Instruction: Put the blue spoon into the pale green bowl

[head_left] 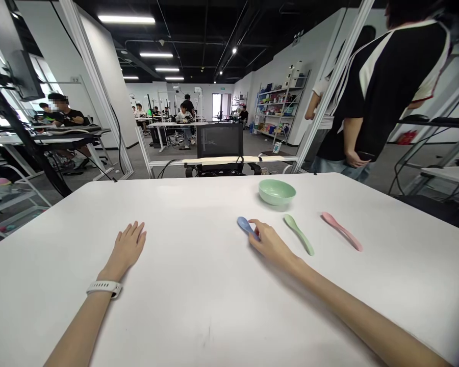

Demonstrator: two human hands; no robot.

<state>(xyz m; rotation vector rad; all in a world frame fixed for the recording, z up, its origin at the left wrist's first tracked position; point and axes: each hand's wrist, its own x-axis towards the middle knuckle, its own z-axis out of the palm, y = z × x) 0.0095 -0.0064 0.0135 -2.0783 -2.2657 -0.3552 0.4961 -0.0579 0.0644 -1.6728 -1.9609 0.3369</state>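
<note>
My left hand (127, 248) lies flat on the white table (199, 300), fingers stretched out and holding nothing; a white watch sits on its wrist. My right hand (270, 243) rests over the handle of a blue spoon (245, 225), fingers closed around it, and only the spoon's bowl end shows. To the right lie a green spoon (299, 234) and a pink spoon (341, 231), both flat on the table. A pale green bowl (277, 192) stands upright just beyond the spoons.
A person in a black and white shirt (382, 86) stands at the table's far right corner. A black monitor and chair (219, 142) sit behind the far edge. Other people work at desks farther back; shelves line the right wall.
</note>
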